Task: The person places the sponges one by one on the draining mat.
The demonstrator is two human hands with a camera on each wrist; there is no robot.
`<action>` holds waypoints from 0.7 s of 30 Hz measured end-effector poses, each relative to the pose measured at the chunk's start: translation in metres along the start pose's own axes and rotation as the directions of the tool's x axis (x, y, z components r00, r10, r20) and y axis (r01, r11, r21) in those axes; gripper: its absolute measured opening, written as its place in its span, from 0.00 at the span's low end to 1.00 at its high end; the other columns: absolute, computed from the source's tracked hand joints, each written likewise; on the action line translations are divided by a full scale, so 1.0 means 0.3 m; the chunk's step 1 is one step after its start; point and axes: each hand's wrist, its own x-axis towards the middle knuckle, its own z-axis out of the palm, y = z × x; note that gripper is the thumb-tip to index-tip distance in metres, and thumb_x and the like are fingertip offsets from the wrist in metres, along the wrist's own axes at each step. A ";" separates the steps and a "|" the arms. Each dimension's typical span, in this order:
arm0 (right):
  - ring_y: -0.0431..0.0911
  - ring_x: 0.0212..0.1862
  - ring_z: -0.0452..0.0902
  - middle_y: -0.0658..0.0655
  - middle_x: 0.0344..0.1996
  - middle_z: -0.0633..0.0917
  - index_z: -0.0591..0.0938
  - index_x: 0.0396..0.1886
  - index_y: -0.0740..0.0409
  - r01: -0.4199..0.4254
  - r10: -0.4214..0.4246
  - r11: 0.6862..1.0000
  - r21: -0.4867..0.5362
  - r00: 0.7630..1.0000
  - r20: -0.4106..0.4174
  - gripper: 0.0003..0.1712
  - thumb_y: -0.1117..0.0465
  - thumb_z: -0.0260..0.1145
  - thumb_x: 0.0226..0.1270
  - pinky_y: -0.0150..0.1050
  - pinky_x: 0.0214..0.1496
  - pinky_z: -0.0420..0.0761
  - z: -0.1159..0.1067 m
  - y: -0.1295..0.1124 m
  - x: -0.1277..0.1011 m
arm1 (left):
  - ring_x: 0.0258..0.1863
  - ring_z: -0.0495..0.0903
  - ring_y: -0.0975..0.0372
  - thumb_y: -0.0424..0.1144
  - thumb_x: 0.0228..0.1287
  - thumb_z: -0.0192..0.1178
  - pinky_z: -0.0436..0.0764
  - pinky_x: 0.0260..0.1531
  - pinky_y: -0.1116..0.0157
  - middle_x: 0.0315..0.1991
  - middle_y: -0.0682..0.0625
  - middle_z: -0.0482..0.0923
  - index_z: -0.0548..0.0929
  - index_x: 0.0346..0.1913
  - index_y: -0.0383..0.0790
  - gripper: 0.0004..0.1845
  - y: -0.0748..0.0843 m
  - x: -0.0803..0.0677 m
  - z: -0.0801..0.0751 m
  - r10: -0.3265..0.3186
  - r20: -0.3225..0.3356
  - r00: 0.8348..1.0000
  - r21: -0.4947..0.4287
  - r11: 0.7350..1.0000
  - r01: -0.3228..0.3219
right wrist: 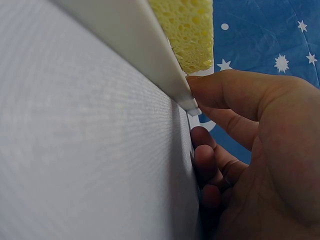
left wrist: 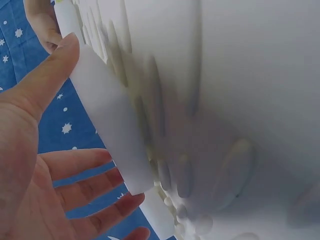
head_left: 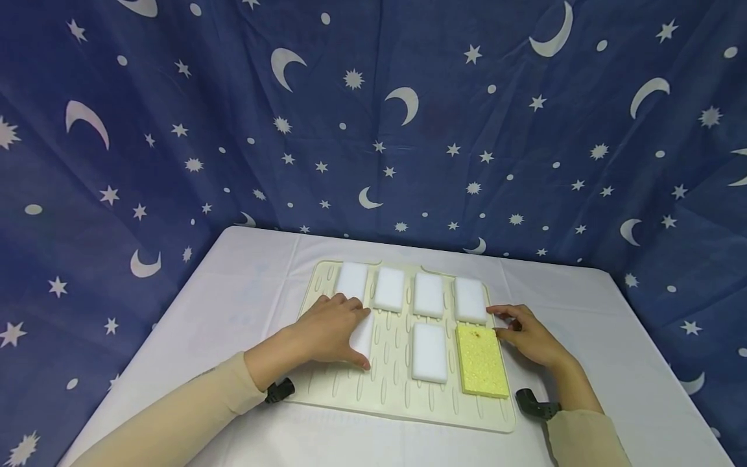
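Note:
My left hand spreads over a white sponge in the near row, hiding part of it. In the left wrist view its thumb rests against one end of that sponge, and the fingers reach along its edge toward the other end. At the right side, my right hand has loosely bent fingers beside the yellow sponge. Its thumb meets the rim of the cream ribbed mat, just below the yellow sponge in the right wrist view.
Several white sponges lie flat on the mat: a back row includes one at the right, and another lies beside the yellow one. A white cloth covers the table. Behind hangs a blue star-and-moon curtain.

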 end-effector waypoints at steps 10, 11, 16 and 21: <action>0.52 0.50 0.65 0.62 0.56 0.73 0.79 0.68 0.50 -0.006 0.006 1.000 -0.006 1.000 -0.009 0.28 0.58 0.69 0.69 0.43 0.49 0.70 -0.004 -0.002 -0.003 | 0.69 0.73 0.47 0.77 0.41 0.73 0.74 0.64 0.42 0.71 0.46 0.74 0.73 0.75 0.42 0.61 0.008 0.002 0.019 -0.008 0.001 1.000 0.015 1.000 0.008; 0.52 0.50 0.65 0.62 0.56 0.73 0.79 0.68 0.50 -0.007 0.007 1.000 -0.008 1.000 -0.009 0.28 0.57 0.69 0.69 0.43 0.49 0.70 -0.003 -0.002 -0.003 | 0.69 0.72 0.47 0.77 0.42 0.73 0.74 0.65 0.42 0.71 0.46 0.73 0.72 0.75 0.43 0.61 0.009 0.001 0.020 -0.009 0.001 1.000 0.017 1.000 0.009; 0.52 0.50 0.65 0.62 0.57 0.73 0.79 0.69 0.50 -0.011 0.011 1.000 -0.003 1.000 -0.006 0.28 0.57 0.70 0.69 0.42 0.48 0.70 -0.001 0.001 -0.003 | 0.72 0.70 0.47 0.77 0.42 0.72 0.73 0.65 0.40 0.74 0.46 0.71 0.70 0.77 0.43 0.62 0.010 -0.005 0.023 -0.019 0.005 1.000 0.003 1.000 0.019; 0.52 0.50 0.65 0.62 0.56 0.73 0.79 0.69 0.51 -0.008 0.008 1.000 -0.001 1.000 -0.008 0.28 0.57 0.69 0.70 0.43 0.49 0.69 -0.002 0.002 -0.002 | 0.72 0.69 0.47 0.79 0.40 0.71 0.73 0.64 0.41 0.75 0.45 0.69 0.68 0.78 0.44 0.64 0.003 -0.008 0.031 -0.027 -0.006 1.000 -0.001 1.000 0.027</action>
